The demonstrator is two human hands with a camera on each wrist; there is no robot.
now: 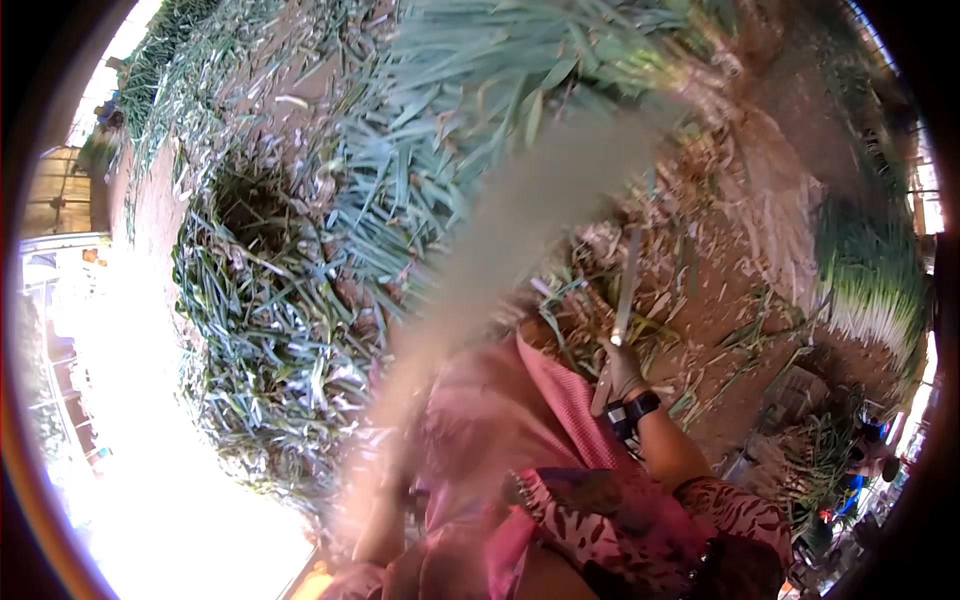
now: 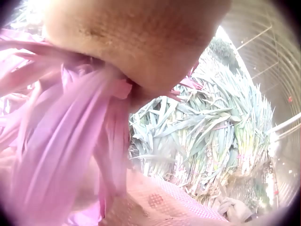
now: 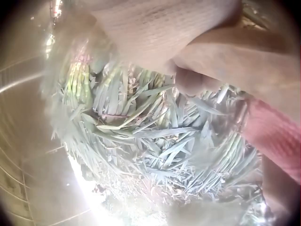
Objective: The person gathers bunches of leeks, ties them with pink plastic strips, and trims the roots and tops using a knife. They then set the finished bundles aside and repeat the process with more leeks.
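Observation:
My right hand grips a knife whose straight blade points away over the litter. In the right wrist view that hand fills the top with fingers curled, and the knife is hidden. The left hand shows only its base in its wrist view, close above pink-purple strips. In the head view a long, blurred tan to grey-green streak runs up from the left forearm; I cannot tell whether the left hand holds something there. Leek-like plants lie in front with leaves leftward.
Cut leaves are heaped at the left. Dry trimmings cover the soil at right. Upright white-stemmed bundles stand at far right. A pink cloth covers the lap. Bright light washes out the lower left.

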